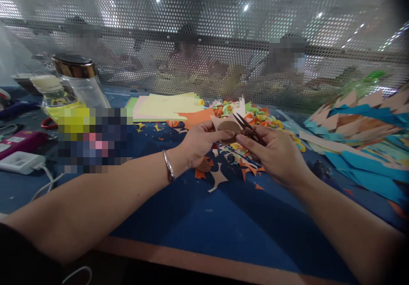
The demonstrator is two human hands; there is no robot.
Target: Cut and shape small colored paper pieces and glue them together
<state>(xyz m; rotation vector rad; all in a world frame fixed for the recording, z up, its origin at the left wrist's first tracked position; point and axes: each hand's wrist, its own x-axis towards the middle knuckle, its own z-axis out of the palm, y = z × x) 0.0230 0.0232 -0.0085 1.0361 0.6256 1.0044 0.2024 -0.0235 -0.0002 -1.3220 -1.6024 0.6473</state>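
Perforated metal screen [204, 63] across the top, dull grey. I see smooth matt paper sheets [169, 105] at centre, a shiny metal bracelet [168, 165] left of centre, glossy clear bottle [53, 95] upper left.

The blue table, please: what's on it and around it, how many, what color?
Scissors: one, dark, right hand
Brown disc: one, brown, left hand
Pale paper: one, pinkish, left hand
Paper sheets: several, yellow, pink, green, orange, behind left hand
Scraps: many, mixed colors, middle
Cut paper: many, blue and beige, right
Bottle: one, yellow, left
Lidded jar: one, clear, beside bottle
Charger: one, white, far left
Table: one, blue, below
Mesh: silvery, back
People: three visible, blurred, behind mesh
Bracelet: one, silver, left wrist
Hands: two, left and right, middle
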